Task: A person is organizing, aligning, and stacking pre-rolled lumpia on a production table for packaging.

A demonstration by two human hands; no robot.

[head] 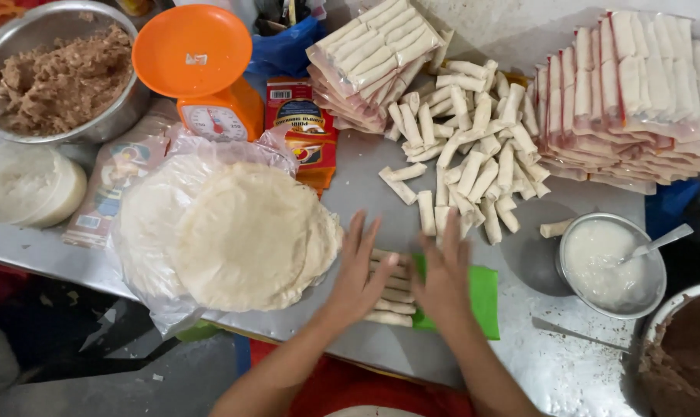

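While both flat, open, left hand (359, 270), right hand (445, 274) cover rolls (392, 297), green board (485, 297) beneath.

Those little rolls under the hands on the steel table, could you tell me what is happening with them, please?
A person presses both flat palms, left hand and right hand, on a short row of pale rolls lying partly on a green mat. A stack of round wrappers sits to the left, a loose pile of finished rolls behind, and a bowl of white paste with a spoon to the right.
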